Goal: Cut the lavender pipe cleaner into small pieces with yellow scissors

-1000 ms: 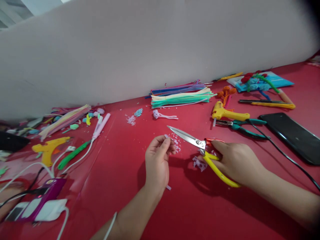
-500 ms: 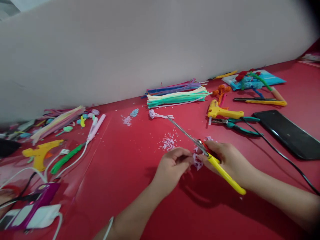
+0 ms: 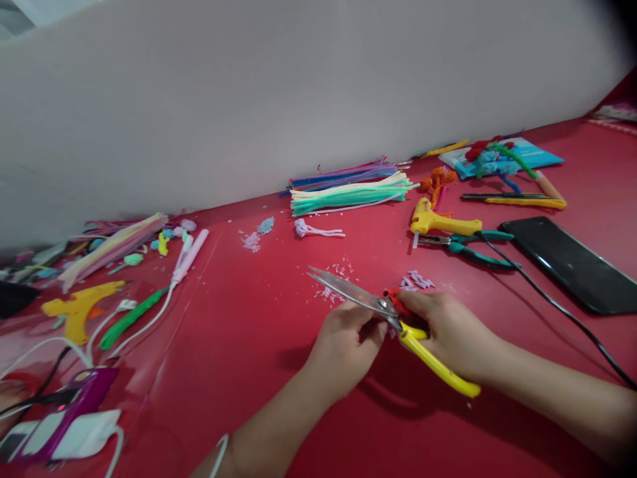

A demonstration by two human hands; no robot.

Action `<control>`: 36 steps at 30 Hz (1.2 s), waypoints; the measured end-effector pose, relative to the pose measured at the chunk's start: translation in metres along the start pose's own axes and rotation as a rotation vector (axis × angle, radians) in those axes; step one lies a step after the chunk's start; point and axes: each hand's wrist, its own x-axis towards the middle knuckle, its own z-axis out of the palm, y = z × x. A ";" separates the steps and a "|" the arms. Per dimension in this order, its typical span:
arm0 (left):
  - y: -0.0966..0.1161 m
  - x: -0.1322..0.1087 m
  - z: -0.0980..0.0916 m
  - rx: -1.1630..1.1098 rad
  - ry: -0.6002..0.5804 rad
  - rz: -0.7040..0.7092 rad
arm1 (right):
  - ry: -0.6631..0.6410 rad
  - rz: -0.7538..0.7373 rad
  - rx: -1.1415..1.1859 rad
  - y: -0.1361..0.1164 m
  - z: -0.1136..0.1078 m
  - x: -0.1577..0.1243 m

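My right hand (image 3: pixel 458 332) is wrapped round a pair of scissors (image 3: pixel 440 365) with yellow handles. Their blades point left, above my left hand, with the tips only slightly parted. My left hand (image 3: pixel 343 342) is closed in a pinch just below the blades. A bit of lilac pipe cleaner (image 3: pixel 391 330) shows at its fingertips, mostly hidden by fingers and scissors. Short lilac pipe-cleaner pieces (image 3: pixel 418 280) lie beyond my right hand. Fine lilac clippings (image 3: pixel 328 293) are scattered past the blades. Farther back lies a lilac pipe-cleaner flower (image 3: pixel 303 228) with pale stems.
Bundles of pipe cleaners (image 3: pixel 348 198) lie along the wall. At right are a yellow glue gun (image 3: pixel 442 222), teal-handled pliers (image 3: pixel 478 252), a black phone (image 3: pixel 572 265) and a cable. At left are another yellow glue gun (image 3: pixel 82 309), a purple power strip (image 3: pixel 74 411) and cords.
The scissors have swung so their blades now lie over my left hand, farther left and lower. The lilac piece between my hands is now mostly covered, and the lilac pieces behind show more.
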 end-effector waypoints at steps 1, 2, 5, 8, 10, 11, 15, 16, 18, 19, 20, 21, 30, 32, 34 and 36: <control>0.000 -0.001 0.000 0.058 -0.012 0.011 | -0.007 -0.003 -0.001 0.000 0.000 0.000; 0.000 -0.002 0.000 0.116 -0.019 0.022 | -0.014 -0.001 0.000 -0.001 0.000 -0.001; 0.001 -0.004 0.001 0.272 -0.010 0.053 | -0.019 0.007 0.026 0.000 0.001 -0.001; 0.002 -0.006 0.002 0.335 -0.011 0.094 | -0.025 0.011 0.060 0.002 0.003 -0.001; 0.001 -0.005 0.002 0.303 -0.001 0.094 | -0.034 0.014 0.054 0.003 0.003 -0.001; 0.001 -0.005 0.001 0.259 0.024 0.075 | -0.032 0.013 0.036 0.003 0.002 -0.001; -0.001 0.000 -0.005 -0.131 0.211 -0.109 | 0.077 0.007 -0.166 0.005 -0.003 0.001; -0.001 0.001 -0.007 -0.255 0.272 -0.155 | 0.110 0.007 -0.223 0.006 -0.005 0.002; -0.003 0.004 -0.012 -0.471 0.388 -0.206 | 0.148 0.008 -0.315 0.008 -0.007 0.003; -0.004 0.005 -0.015 -0.555 0.438 -0.211 | 0.155 0.007 -0.351 0.009 -0.008 0.004; -0.004 0.006 -0.017 -0.619 0.476 -0.207 | 0.161 0.005 -0.386 0.011 -0.008 0.004; -0.005 0.007 -0.018 -0.662 0.499 -0.202 | 0.165 0.000 -0.420 0.012 -0.008 0.005; -0.006 0.007 -0.022 -0.743 0.521 -0.128 | 0.193 -0.163 -0.574 0.024 0.000 0.005; -0.005 0.007 -0.022 -0.755 0.515 -0.140 | 0.192 -0.176 -0.581 0.025 0.001 0.005; -0.005 0.007 -0.023 -0.756 0.507 -0.154 | 0.189 -0.181 -0.587 0.025 0.001 0.005; -0.005 0.007 -0.023 -0.757 0.509 -0.161 | 0.194 -0.186 -0.591 0.025 0.001 0.005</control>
